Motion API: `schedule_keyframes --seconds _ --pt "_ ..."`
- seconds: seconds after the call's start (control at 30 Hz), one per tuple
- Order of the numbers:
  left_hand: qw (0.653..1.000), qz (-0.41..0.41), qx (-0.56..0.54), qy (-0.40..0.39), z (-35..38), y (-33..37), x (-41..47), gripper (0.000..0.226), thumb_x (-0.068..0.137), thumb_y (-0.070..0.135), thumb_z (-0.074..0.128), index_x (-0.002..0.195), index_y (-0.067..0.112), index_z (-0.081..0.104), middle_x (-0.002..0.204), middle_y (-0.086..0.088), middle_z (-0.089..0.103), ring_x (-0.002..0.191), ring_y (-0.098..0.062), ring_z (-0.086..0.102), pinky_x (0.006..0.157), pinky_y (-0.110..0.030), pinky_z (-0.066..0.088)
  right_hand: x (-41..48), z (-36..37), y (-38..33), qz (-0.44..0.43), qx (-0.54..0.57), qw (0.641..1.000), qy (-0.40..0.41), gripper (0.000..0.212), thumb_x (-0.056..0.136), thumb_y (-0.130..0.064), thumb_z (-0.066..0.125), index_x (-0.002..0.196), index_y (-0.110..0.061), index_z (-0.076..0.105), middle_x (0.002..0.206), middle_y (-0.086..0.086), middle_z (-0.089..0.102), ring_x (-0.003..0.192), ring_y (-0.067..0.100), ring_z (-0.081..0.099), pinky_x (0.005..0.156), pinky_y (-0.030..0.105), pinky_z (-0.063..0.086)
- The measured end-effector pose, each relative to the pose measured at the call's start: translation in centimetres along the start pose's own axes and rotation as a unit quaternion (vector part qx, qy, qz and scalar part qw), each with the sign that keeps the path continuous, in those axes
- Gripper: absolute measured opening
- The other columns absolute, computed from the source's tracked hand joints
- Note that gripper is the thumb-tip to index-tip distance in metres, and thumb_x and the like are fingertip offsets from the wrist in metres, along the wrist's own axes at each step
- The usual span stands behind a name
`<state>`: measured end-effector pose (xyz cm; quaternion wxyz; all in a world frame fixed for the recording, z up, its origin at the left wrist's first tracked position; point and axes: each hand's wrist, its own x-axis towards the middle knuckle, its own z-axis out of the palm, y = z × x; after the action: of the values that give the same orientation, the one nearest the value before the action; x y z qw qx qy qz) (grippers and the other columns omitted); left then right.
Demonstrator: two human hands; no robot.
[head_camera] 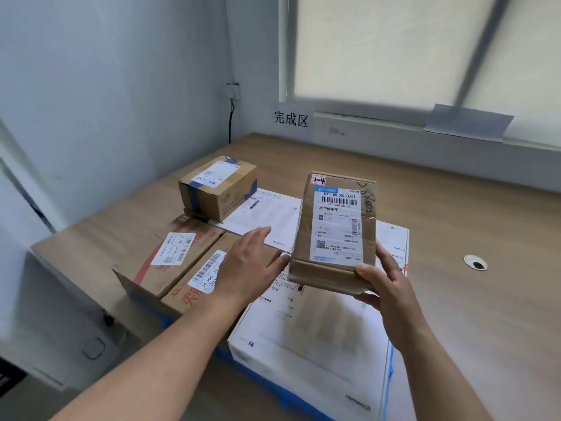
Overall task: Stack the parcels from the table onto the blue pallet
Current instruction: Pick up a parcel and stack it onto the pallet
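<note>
My right hand grips the near right corner of a small brown parcel with a white shipping label, held in the air above the stack. My left hand is flat with straight fingers, its thumb touching the parcel's near left edge. Below lie a large white box, two brown cartons with red print, a flat white parcel and a small brown box with blue tape on top. Strips of the blue pallet show under the white box.
The stack sits on a wooden table in a corner, with a wall on the left and a window ledge behind. A cable grommet lies in the tabletop to the right. A black cable runs down the wall corner.
</note>
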<state>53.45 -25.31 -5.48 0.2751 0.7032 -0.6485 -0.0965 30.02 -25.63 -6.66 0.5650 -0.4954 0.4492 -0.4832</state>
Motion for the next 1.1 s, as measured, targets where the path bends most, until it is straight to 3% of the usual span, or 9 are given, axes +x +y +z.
schedule_keyframes --seconds 0.17,0.3,0.5,0.6,0.8,0.93,1.1 --pt "1.0 0.011 0.007 -0.009 0.2 -1.9 3.8 0.07 0.088 0.056 0.054 0.146 0.023 0.031 0.15 0.005 0.035 0.138 -0.013 0.03 0.11 -0.031 0.029 3.5 1.3 0.1 0.01 -0.006 1.0 0.006 0.097 0.047 -0.05 0.067 0.141 -0.04 0.043 0.098 -0.008 0.074 0.094 0.016 0.069 0.08 0.036 0.053" --pt "0.999 0.019 0.026 -0.005 -0.4 -3.9 5.6 0.064 0.093 0.051 0.048 0.146 0.023 0.029 0.151 0.004 0.033 0.139 -0.013 0.028 0.11 -0.03 0.027 5.7 3.3 0.6 0.024 -0.007 1.0 0.016 0.094 0.049 -0.05 0.068 0.139 -0.042 0.044 0.097 -0.007 0.075 0.088 0.013 0.071 0.069 0.027 0.052" --pt "0.999 0.029 0.024 -0.004 -2.8 -8.4 9.7 0.055 0.096 0.042 0.045 0.146 0.023 0.032 0.151 0.001 0.035 0.138 -0.018 0.03 0.109 -0.037 0.03 8.9 7.7 1.1 0.045 -0.007 0.999 0.025 0.087 0.053 -0.049 0.07 0.137 -0.043 0.047 0.107 -0.004 0.072 0.091 0.015 0.071 0.067 0.028 0.055" --pt "0.998 0.062 0.031 -0.01 -4.4 -10.7 12.3 0.052 0.098 0.038 0.044 0.146 0.023 0.034 0.151 0.001 0.036 0.139 -0.017 0.03 0.11 -0.038 0.029 10.5 10.3 1.4 0.051 -0.012 0.998 0.045 0.074 0.065 -0.043 0.068 0.135 -0.043 0.048 0.111 -0.002 0.071 0.086 0.013 0.071 0.061 0.023 0.053" --pt "0.992 0.121 0.029 -0.011 -7.1 -15.0 17.5 0.043 0.099 0.029 0.044 0.14 0.016 0.046 0.147 -0.003 0.042 0.138 -0.017 0.033 0.113 -0.03 0.022 13.9 15.5 1.9 0.075 -0.015 0.991 0.112 0.048 0.088 -0.027 0.064 0.132 -0.04 0.051 0.103 -0.001 0.071 0.087 0.017 0.069 0.064 0.031 0.054" --pt "0.988 0.142 0.051 -0.04 -7.3 -17.5 20.6 0.043 0.098 0.033 0.041 0.138 0.02 0.049 0.145 0.0 0.045 0.136 -0.017 0.035 0.112 -0.028 0.019 16.1 18.0 2.3 0.091 -0.029 0.986 0.134 0.045 0.087 -0.028 0.063 0.129 -0.041 0.054 0.105 0.0 0.071 0.087 0.017 0.067 0.058 0.027 0.051" --pt "0.979 0.165 0.09 -0.075 -6.7 -19.5 22.5 0.059 0.083 0.05 0.029 0.129 0.028 0.057 0.138 0.004 0.053 0.13 -0.017 0.042 0.109 -0.033 0.024 17.8 19.9 3.1 0.114 -0.053 0.982 0.138 0.053 0.077 -0.042 0.065 0.128 -0.043 0.054 0.112 0.003 0.069 0.103 0.03 0.065 0.063 0.031 0.052"
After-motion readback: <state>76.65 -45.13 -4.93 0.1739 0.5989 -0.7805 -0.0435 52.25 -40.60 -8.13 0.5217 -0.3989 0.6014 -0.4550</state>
